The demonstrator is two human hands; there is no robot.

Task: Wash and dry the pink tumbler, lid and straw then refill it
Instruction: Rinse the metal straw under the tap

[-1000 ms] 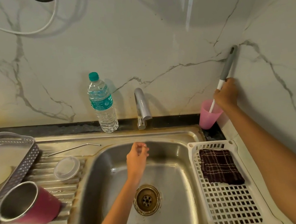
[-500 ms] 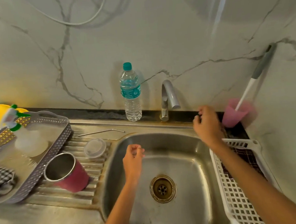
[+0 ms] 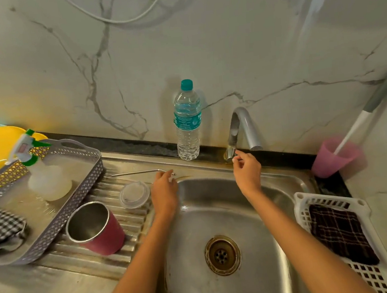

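Observation:
The pink tumbler [image 3: 105, 241], steel inside, lies tilted on the ribbed drainboard with its mouth toward me. Its clear lid [image 3: 134, 194] rests just behind it. The thin metal straw [image 3: 138, 172] lies along the back of the drainboard. My left hand [image 3: 165, 192] is at the straw's bent right end, fingers curled around it. My right hand [image 3: 247, 171] reaches to the base of the tap [image 3: 244, 126], fingertips pinched on the small handle there. No water is running.
A water bottle [image 3: 187, 123] stands against the wall left of the tap. A pink cup [image 3: 332, 159] holds a long brush at the right corner. A white basket [image 3: 301, 209] with a dark cloth sits right of the sink [image 3: 217, 203]. A grey tray [image 3: 53, 230] holds a spray bottle.
My right hand left the brush in the pink cup and came across to the tap's base. My left hand moved from over the sink to the straw's end. The view shifted left.

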